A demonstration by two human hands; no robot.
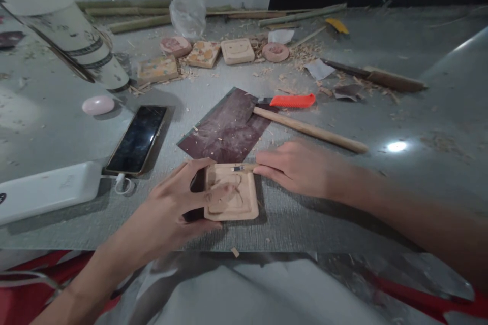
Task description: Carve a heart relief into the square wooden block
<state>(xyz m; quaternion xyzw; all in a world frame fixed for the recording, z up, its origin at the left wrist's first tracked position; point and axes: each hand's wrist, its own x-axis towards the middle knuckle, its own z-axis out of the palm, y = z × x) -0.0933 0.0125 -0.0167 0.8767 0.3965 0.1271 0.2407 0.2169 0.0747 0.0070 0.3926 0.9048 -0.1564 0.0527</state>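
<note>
A square, pale wooden block [249, 203] with a raised rim and a carved relief in its recess lies on the table in front of me. My left hand [168, 205] grips it from the left, thumb at the near edge and fingers over the far edge and across the face. Pinched in my right hand [295, 168] is a small carving chisel [239, 168], its metal tip over the far part of the recess. Most of the chisel's handle is hidden by the fingers. Beyond the block lies a dark sandpaper sheet [224, 124], dusty with shavings.
An orange-handled knife [293, 101] and a tool with a long wooden handle [312, 129] lie beyond my right hand. To the left are a phone [137, 139], a white power bank [53, 190] and a pale oval object [98, 105]. Carved pieces [237, 51] and wood shavings line the back.
</note>
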